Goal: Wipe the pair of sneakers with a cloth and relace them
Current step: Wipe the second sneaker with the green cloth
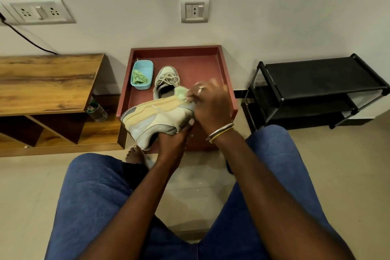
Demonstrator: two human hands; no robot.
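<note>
Sitting with a wooden shelf (48, 82) on the left, a bottle (97, 111) tucked against its side. Having a tub (141, 86) of green rags (139, 78) at the counter's (202, 63) far left corner, and just beside it the laced sneaker (165, 82), standing upright near the counter's middle. Holding the other sneaker (156, 118) tipped on its side over the near edge, sole turned upward. Gripping it from below with the left hand (172, 140), fingers curled round the upper. Pinching a green cloth (181, 92) in the right hand (211, 107) and pressing it against the sole's edge. Facing a black rack (316, 91) at the far right.
</note>
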